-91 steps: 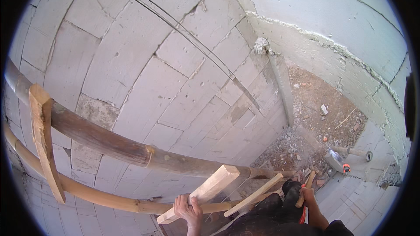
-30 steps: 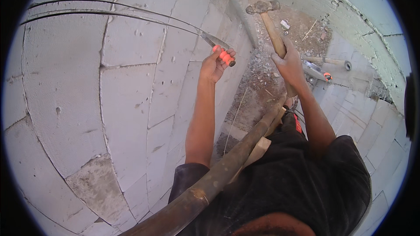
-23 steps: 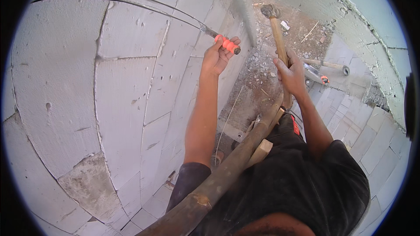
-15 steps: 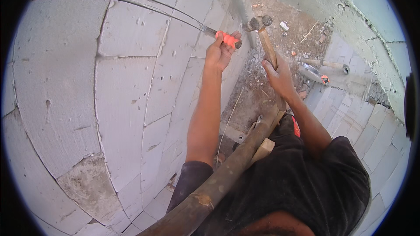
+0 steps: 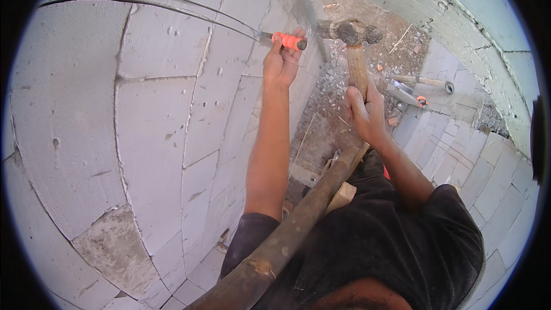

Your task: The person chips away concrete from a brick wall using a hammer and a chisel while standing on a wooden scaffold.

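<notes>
Chiselling is underway — your left hand (image 5: 281, 60) is pinching the orange-handled chisel (image 5: 285, 40) against the block wall (image 5: 149, 120) at twelve o'clock, while your right hand (image 5: 364, 109) is gripping the hammer (image 5: 351, 34) — its head poised just beside the chisel's butt, calling for a square strike.

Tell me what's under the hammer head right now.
Below the hammer head lies rubble-strewn ground. The wooden handle runs down into the right hand, which hides its lower part.
</notes>
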`<state>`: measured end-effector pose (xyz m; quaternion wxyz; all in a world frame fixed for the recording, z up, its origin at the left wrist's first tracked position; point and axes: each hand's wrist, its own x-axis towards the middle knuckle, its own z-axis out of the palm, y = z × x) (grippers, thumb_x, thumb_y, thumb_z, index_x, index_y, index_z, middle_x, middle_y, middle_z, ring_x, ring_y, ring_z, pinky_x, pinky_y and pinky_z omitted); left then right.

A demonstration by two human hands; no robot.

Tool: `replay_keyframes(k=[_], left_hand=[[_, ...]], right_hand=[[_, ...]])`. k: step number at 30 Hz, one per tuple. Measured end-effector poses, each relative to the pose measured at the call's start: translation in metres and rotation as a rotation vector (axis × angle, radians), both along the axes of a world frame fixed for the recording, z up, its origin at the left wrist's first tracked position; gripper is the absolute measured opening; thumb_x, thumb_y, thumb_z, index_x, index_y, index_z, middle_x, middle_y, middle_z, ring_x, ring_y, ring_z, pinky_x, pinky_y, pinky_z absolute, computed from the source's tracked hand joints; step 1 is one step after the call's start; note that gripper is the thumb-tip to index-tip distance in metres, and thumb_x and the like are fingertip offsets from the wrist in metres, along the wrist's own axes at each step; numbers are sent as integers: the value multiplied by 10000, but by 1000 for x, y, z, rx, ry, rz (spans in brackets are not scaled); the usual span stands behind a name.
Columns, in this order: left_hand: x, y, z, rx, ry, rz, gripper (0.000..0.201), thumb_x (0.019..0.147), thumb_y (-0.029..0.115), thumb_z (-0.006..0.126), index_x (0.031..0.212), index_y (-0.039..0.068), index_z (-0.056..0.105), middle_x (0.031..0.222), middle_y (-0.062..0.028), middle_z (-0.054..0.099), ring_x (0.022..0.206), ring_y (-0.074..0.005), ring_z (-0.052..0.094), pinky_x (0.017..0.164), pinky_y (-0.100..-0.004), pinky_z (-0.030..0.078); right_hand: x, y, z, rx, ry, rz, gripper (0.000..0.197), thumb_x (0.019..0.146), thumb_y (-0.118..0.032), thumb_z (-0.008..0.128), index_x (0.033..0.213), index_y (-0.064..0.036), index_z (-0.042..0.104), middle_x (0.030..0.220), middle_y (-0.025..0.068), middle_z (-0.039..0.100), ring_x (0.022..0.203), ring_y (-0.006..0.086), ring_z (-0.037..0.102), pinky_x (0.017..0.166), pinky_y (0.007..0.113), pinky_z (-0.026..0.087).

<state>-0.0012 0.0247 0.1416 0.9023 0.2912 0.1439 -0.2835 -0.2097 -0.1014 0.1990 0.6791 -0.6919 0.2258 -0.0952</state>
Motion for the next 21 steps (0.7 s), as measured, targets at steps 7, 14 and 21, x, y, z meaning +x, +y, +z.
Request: replay_keyframes(k=[7,14,21], left_hand=[[14,-23,17,-18,23,140,344,1082,249,301,1162,-61,427,1312,-310,512,1240,-390,539,1102,-493,444],[35,-9,11,-116,39,171,337,1079,255,318,1208,-43,408,1256,-277,564,1198,-377,578,1058,-532,476],[33,-10,0,-42,171,259,282,1079,239,315,1129,-9,439,1215,-264,581,1151,-387,604,1049,-540,480]], right_hand=[[31,32,-30,277,-357,-204,335,1019,-356,521,1018,-21,514,661,-16,487,536,93,504,469,255,422],[58,18,-33,-54,2,-37,308,1005,-280,543,1072,20,557,688,82,585,594,165,573,544,323,446],[62,11,-49,-55,9,-8,333,992,-272,562,1131,30,571,677,90,576,621,154,569,567,339,439]])
